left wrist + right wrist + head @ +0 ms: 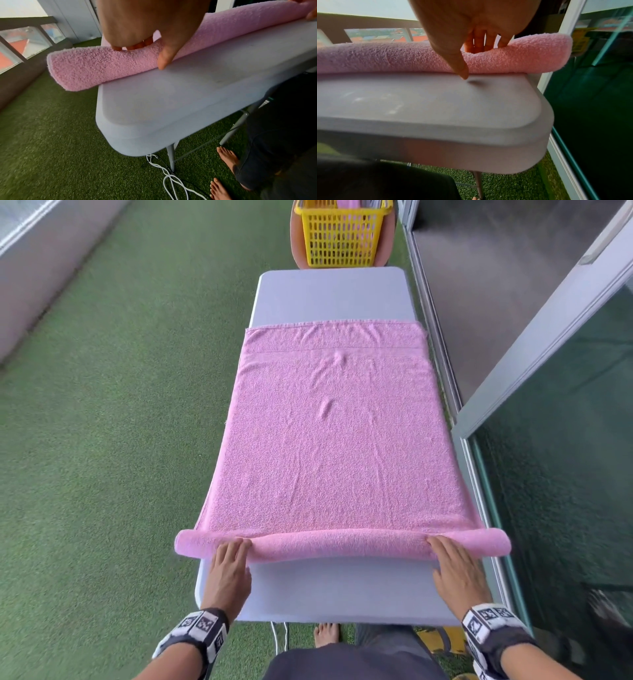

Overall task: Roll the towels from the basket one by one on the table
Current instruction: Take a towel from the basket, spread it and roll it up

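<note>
A pink towel (335, 433) lies flat along the grey table (332, 292), with its near end wound into a roll (342, 546) that overhangs both table sides. My left hand (231, 556) presses on the roll's left part (89, 67), fingers (132, 46) on top and thumb against its near side. My right hand (450, 559) presses on the right part (530, 56) the same way, fingers (479, 44) on top, thumb tip at the table surface (436, 102). The yellow basket (340, 241) stands beyond the table's far end with cloth inside.
Green artificial turf (120, 440) covers the floor. A glass sliding door (548, 474) runs close along the table's right side, and a low wall (34, 285) runs on the left. A white cable (169, 178) and my bare feet (226, 157) are under the near table end (154, 115).
</note>
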The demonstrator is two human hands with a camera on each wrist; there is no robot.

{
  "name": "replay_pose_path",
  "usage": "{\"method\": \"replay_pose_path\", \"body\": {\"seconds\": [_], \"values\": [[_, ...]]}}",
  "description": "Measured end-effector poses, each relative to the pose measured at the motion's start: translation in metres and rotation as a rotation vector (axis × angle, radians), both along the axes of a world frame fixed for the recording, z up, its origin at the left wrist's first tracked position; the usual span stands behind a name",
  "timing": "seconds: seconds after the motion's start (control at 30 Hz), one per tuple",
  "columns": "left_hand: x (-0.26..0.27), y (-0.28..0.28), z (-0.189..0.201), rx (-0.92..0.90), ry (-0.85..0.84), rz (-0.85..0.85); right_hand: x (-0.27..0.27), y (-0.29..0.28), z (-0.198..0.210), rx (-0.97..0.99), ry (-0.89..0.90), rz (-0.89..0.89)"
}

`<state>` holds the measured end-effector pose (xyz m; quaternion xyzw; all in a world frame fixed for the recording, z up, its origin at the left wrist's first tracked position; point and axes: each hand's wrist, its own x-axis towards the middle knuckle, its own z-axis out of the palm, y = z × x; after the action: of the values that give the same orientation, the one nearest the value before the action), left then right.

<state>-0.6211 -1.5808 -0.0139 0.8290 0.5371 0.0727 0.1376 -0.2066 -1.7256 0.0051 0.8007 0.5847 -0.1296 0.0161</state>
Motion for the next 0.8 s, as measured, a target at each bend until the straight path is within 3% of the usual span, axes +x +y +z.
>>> {"method": "replay_pose_path", "body": {"seconds": [0.27, 0.5, 0.67, 0.8], "values": [[0.002, 0.021, -0.005, 0.007, -0.009, -0.031, 0.003, 0.003, -0.001, 0.073, 0.105, -0.080], [-0.017, -0.031, -0.002, 0.091, -0.035, -0.053, -0.014, -0.049, -0.006, 0.057, 0.121, -0.105], [-0.027, -0.055, 0.006, 0.038, -0.071, -0.069, -0.027, -0.080, -0.009, 0.073, 0.069, -0.112], [-0.032, -0.047, 0.007, 0.007, -0.049, -0.151, -0.026, -0.064, 0.009, -0.018, -0.014, -0.137]]}}
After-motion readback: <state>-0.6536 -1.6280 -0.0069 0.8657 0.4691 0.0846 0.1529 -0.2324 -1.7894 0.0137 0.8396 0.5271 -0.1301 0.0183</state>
